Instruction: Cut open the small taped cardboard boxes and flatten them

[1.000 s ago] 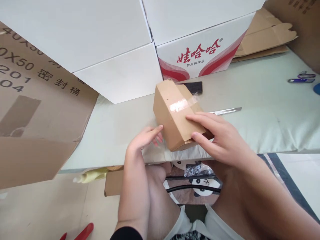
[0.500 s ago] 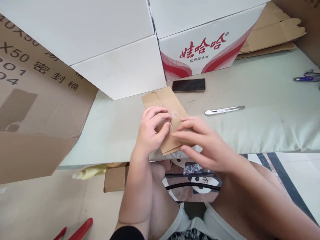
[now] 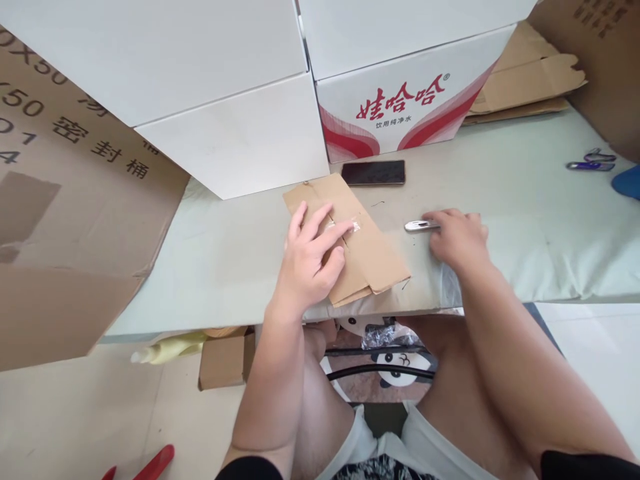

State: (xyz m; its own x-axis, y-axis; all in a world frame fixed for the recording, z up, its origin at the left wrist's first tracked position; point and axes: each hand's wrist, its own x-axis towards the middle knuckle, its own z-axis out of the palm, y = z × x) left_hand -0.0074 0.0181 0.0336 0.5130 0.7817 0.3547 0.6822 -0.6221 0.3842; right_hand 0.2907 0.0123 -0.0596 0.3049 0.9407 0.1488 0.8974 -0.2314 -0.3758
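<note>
Left hand (image 3: pixel 315 260), fingers spread, rests on plain brown cardboard box (image 3: pixel 383 260), clear tape (image 3: pixel 356 225) on top, near cloth-covered table (image 3: pixel 530 227)'s front edge. Right hand (image 3: pixel 459 241) curls over white-handled knife (image 3: pixel 418 226); can't tell if gripped. Behind: black phone (image 3: pixel 373 173), white carton (image 3: pixel 395 141) reading "娃哈哈 饮用纯净水". Left: brown carton (image 3: pixel 85 220), "密封桶".

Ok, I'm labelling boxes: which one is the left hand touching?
The left hand rests on the clear-taped brown box before the phone; the white boxes stand behind, another small brown box is below the tabletop.
</note>
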